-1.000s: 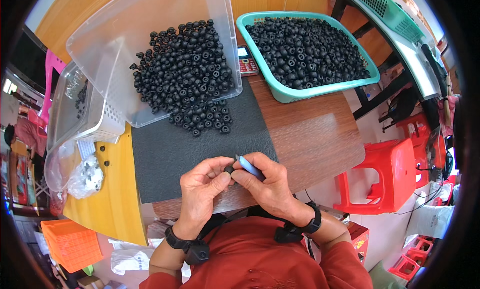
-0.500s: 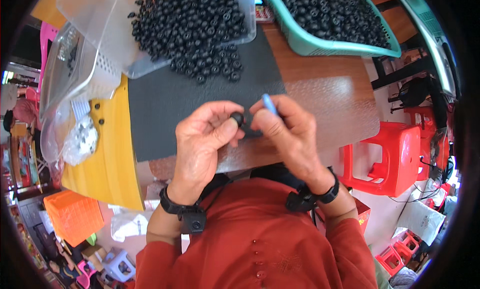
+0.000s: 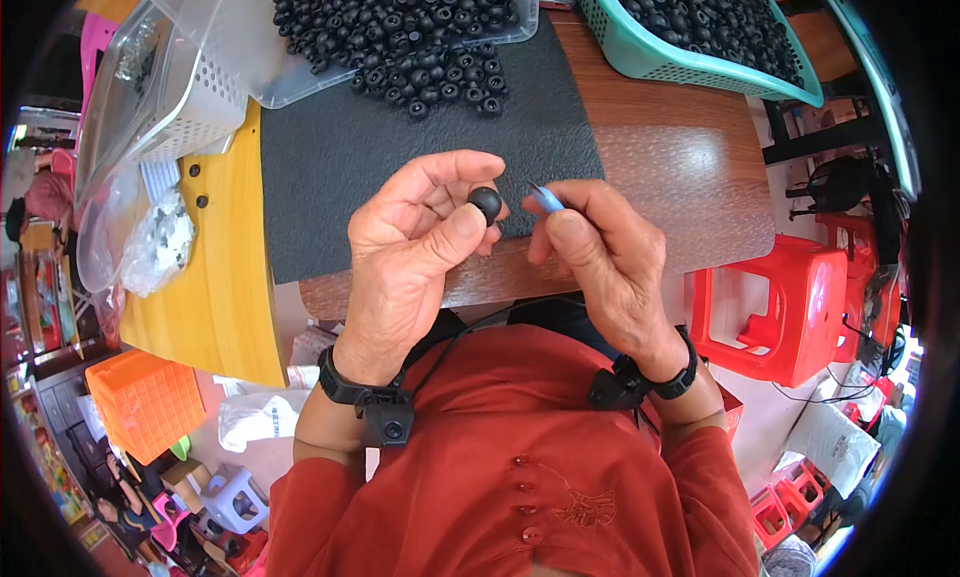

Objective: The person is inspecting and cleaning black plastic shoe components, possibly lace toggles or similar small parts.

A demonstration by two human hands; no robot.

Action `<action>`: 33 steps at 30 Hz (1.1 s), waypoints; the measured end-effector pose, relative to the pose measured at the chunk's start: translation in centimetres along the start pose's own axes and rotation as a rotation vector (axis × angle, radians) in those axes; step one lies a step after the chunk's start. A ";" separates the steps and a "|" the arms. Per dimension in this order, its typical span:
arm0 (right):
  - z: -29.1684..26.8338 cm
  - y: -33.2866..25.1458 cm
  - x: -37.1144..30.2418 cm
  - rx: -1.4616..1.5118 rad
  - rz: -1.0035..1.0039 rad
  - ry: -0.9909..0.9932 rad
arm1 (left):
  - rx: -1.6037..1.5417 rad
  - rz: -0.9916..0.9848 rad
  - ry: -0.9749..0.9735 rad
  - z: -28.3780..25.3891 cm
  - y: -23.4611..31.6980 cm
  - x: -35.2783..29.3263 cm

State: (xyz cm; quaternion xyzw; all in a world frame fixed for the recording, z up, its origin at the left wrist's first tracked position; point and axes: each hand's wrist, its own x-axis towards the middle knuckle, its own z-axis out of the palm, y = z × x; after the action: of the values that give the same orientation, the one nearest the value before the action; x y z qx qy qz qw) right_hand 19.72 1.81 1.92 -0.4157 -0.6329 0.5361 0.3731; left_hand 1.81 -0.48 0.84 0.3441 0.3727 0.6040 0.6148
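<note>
1 black ball (image 3: pixel 486 203) is pinched by the left hand (image 3: pixel 410 237) over the dark mat (image 3: pixel 330 197). A blue pointed tool (image 3: pixel 548 199) is gripped by the right hand (image 3: pixel 605 252), its tip apart from the ball, between 2 and 3 o'clock. A pile of black parts (image 3: pixel 430 37) is seen toward 11 o'clock. For good control, the ball is probably best held firmly, the left fingertips (image 3: pixel 489 165) kept out of the tip's path and the tool steered in short, light movements.

See smooth, low-sheen black ball (image 3: pixel 485 205); rough, matt dark mat (image 3: pixel 325 182); glossy wood-grain tabletop (image 3: pixel 700 182); shiny red plastic stool (image 3: pixel 818 302).
</note>
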 end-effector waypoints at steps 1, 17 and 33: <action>0.0 0.4 0.1 0.000 0.004 0.000 | 0.001 -0.021 -0.004 0.0 0.1 0.0; 0.3 0.9 0.2 0.058 -0.069 0.008 | 0.022 -0.027 -0.015 -0.6 -0.4 -0.9; 0.5 1.0 0.7 -0.186 -0.314 0.033 | -0.003 -0.083 -0.049 -0.6 -0.8 -1.0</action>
State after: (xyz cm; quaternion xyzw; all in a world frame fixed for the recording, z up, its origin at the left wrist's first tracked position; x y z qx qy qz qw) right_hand 19.11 2.30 0.88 -0.3533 -0.7306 0.4037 0.4224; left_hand 1.70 -1.53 -0.13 0.3418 0.3706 0.5699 0.6488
